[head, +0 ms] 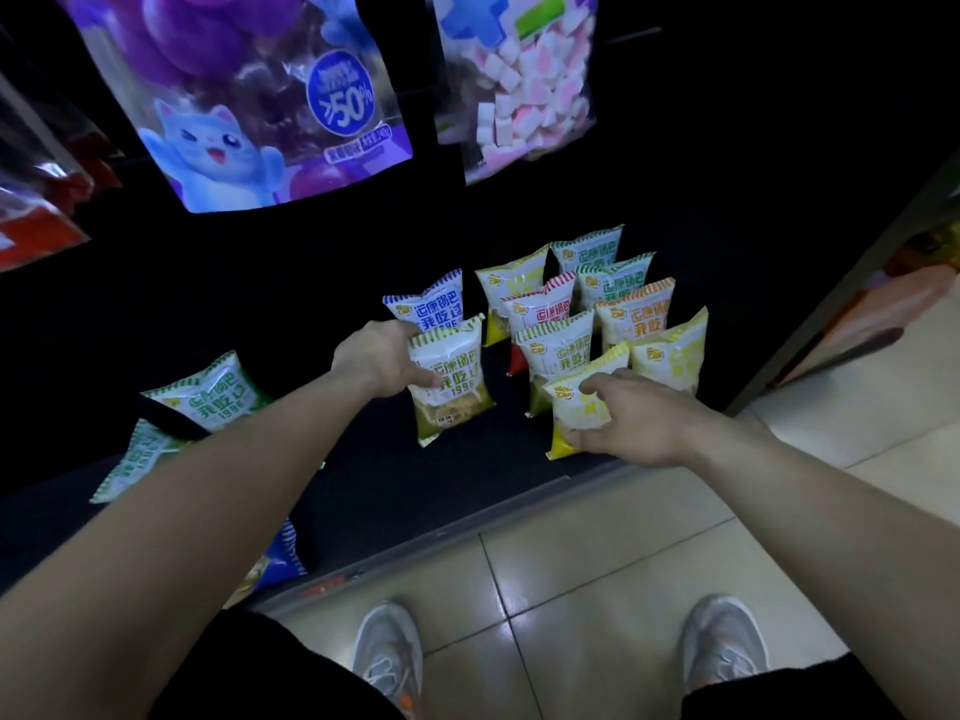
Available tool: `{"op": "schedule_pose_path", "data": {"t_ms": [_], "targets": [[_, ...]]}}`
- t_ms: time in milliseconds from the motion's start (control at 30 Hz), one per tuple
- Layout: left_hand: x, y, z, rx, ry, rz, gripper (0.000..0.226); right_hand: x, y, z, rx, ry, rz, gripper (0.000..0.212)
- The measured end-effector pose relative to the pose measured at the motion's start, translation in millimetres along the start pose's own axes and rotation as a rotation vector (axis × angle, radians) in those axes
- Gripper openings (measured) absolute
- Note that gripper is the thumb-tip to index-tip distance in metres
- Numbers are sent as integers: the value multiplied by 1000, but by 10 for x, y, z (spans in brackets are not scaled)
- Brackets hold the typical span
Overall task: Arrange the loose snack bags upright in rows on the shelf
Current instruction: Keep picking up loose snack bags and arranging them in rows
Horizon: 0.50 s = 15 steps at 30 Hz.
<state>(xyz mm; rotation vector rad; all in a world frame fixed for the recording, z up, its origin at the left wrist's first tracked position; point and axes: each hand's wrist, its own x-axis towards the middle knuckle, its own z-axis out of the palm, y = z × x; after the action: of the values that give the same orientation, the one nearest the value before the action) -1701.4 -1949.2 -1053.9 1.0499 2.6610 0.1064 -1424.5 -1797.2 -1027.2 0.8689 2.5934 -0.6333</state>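
Note:
On the dark bottom shelf (395, 480) several small snack bags stand upright in rows at the right. My left hand (379, 363) grips an olive-green bag (452, 381) at its left edge, upright in front of a blue bag (426, 304). My right hand (628, 418) holds a yellow bag (576, 407) at the front of the middle row, fingers over its top and thumb at its lower corner. Behind it stand a green bag (558, 350) and a red bag (540, 309). Loose green bags (208, 392) lie flat at the shelf's left, one (130, 465) partly under my left forearm.
A large purple cat-print pouch (260, 106) and a marshmallow bag (524, 90) hang above the shelf. A blue bag (275, 563) lies near the shelf's front lip. Tiled floor (571, 574) and my two shoes are below. Another shelf unit (883, 314) stands at the right.

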Motion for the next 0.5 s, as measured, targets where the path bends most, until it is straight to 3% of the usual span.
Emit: {"op": "schedule_pose_path", "data": {"t_ms": [233,500], "targets": [[661,14,385,-43,-42,-36,103,180,113,111,-12,-40,23,77],[966,13,662,-168,-35,-91,92,266,176,155,5,-49,38,73]]}}
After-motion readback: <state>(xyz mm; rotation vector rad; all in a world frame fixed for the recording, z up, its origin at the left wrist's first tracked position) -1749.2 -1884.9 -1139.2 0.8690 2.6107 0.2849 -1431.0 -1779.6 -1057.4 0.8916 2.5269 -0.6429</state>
